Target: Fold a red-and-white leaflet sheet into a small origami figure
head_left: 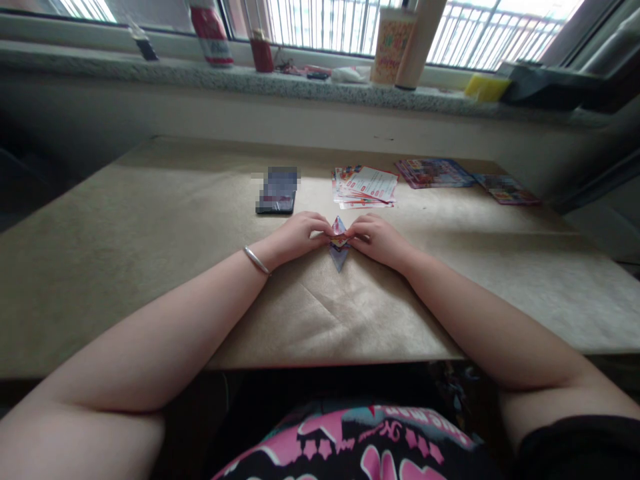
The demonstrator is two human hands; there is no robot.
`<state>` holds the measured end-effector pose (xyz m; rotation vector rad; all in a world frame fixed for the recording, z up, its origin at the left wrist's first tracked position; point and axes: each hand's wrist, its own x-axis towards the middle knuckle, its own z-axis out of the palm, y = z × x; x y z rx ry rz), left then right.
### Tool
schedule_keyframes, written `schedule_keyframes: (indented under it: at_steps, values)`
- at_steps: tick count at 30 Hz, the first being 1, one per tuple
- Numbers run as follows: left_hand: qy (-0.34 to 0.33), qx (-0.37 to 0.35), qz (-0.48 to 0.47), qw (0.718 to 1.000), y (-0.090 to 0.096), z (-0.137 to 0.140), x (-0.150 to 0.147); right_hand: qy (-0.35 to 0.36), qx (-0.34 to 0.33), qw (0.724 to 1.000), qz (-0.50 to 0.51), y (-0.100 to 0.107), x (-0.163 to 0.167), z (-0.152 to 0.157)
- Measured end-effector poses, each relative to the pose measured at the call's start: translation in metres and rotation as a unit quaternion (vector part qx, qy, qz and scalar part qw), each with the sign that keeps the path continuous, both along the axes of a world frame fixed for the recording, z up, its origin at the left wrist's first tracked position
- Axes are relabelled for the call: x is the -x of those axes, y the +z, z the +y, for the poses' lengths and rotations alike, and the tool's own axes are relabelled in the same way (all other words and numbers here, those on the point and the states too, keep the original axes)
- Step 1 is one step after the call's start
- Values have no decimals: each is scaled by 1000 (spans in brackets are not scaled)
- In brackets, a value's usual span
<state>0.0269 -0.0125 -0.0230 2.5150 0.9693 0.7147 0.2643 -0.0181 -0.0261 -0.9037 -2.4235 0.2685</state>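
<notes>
A small folded piece of printed paper (339, 248), pointed at its top and bottom, lies on the table between my hands. My left hand (306, 230) pinches its left side with the fingertips; a silver bangle circles that wrist. On the right side, my right hand (376, 239) grips the paper between thumb and fingers. Beyond the hands sits a fanned pile of printed paper sheets (367, 187), white with red and coloured print. A dark phone-like slab (278, 190), partly pixelated, rests past my left hand.
Colourful printed sheets lie in two piles (435, 173) (507, 189) at the back right of the cloth-covered table (150, 227). On the stone windowsill (175, 77) stand a red-and-white bottle (212, 35), a red holder (261, 53), a patterned cup (393, 47) and a yellow object (487, 87).
</notes>
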Motion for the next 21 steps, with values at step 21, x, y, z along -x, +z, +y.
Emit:
schedule_keyframes:
  at_steps: [21]
  values:
    - [55, -110, 70, 990, 1, -12, -16, -99, -67, 990, -70, 3, 0, 7]
